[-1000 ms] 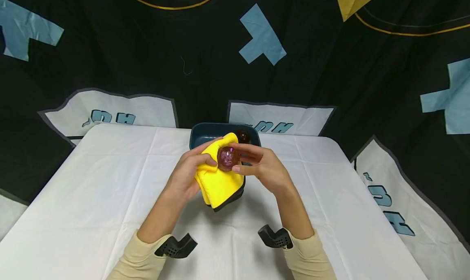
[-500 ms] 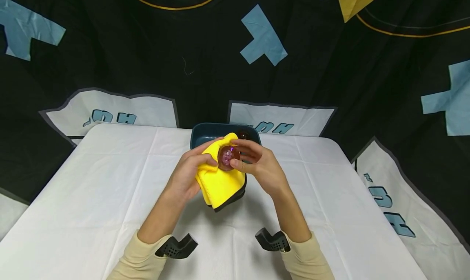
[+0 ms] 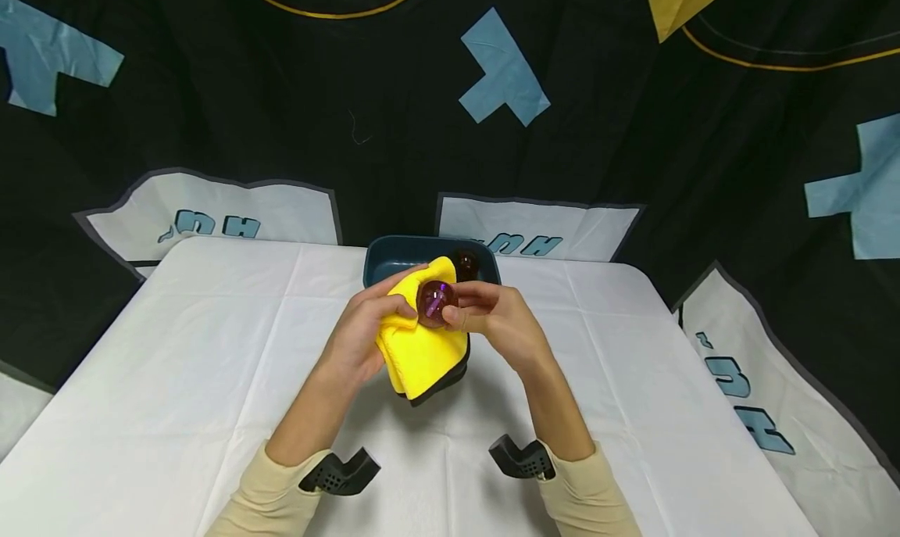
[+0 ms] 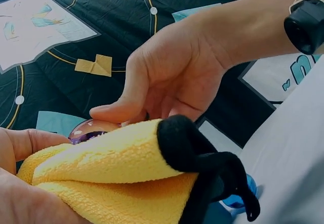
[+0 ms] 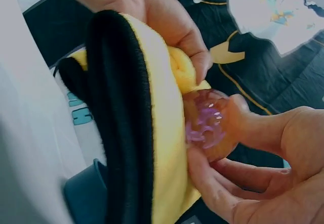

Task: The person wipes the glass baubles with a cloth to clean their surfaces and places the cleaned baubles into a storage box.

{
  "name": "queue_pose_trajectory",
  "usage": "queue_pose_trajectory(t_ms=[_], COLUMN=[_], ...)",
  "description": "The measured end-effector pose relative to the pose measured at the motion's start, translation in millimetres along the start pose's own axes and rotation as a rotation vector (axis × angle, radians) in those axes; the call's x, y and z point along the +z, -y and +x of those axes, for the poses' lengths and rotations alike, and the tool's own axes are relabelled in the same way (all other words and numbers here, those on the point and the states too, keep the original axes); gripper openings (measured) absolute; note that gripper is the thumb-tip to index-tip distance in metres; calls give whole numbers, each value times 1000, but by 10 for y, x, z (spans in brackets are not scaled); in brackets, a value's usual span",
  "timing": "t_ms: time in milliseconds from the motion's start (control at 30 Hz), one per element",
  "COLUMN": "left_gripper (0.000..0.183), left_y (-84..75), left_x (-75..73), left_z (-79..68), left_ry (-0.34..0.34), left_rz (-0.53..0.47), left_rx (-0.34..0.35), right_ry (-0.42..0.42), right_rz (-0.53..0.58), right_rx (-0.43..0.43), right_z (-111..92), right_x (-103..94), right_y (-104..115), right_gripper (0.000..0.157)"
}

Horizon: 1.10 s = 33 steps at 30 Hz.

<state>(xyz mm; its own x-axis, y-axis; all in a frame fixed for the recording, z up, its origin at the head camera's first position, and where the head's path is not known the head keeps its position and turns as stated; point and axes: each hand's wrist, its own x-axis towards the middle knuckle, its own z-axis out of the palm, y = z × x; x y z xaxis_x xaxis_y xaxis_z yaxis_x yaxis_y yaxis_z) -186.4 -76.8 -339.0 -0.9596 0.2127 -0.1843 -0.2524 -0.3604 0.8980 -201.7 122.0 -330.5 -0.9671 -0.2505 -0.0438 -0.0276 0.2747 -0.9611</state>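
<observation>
A clear pinkish ball with a purple pattern inside point(image 3: 434, 302) sits against a folded cloth point(image 3: 425, 353), fluffy yellow on one face and black on the other. My left hand point(image 3: 358, 330) grips the cloth from the left, its thumb near the ball. From the right, my right hand point(image 3: 502, 322) pinches the ball between thumb and fingers, as the right wrist view shows closely, with the ball point(image 5: 210, 125) touching the yellow face. In the left wrist view the cloth point(image 4: 111, 158) hides most of the ball.
Behind the hands a dark teal bin point(image 3: 394, 257) stands on the white-covered table point(image 3: 232, 349). A dark brown, glossy ball point(image 3: 467, 265) is at its right end. A blue round thing point(image 4: 242, 196) shows past the cloth in the left wrist view. Black printed fabric point(image 3: 394, 130) hangs behind.
My right fingers have shifted on the ball, the thumb moving onto its lower right and the fingers dropping slightly. The purple pattern inside looks turned. My left hand and the cloth stay nearly still.
</observation>
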Motion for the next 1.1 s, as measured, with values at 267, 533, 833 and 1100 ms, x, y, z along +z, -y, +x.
queue_pose_trajectory(t_ms=[267,533,833,1100], left_gripper=[63,64,62,62], left_y=[-14,-15,16,3], left_x=[-10,-33,-4,0], left_z=[4,2,4,-11], left_ry=[-22,11,10,14], left_rz=[15,-5,1,6], left_rx=[1,17,3,21], right_ry=[-25,78,-30,-17], right_rz=[24,44,-33,2], right_rx=[-18,-75,13,-64], right_z=[13,6,-10,-13], right_x=[36,-10,-4,20], right_y=[8,-2,18,14], right_gripper=[47,51,45,49])
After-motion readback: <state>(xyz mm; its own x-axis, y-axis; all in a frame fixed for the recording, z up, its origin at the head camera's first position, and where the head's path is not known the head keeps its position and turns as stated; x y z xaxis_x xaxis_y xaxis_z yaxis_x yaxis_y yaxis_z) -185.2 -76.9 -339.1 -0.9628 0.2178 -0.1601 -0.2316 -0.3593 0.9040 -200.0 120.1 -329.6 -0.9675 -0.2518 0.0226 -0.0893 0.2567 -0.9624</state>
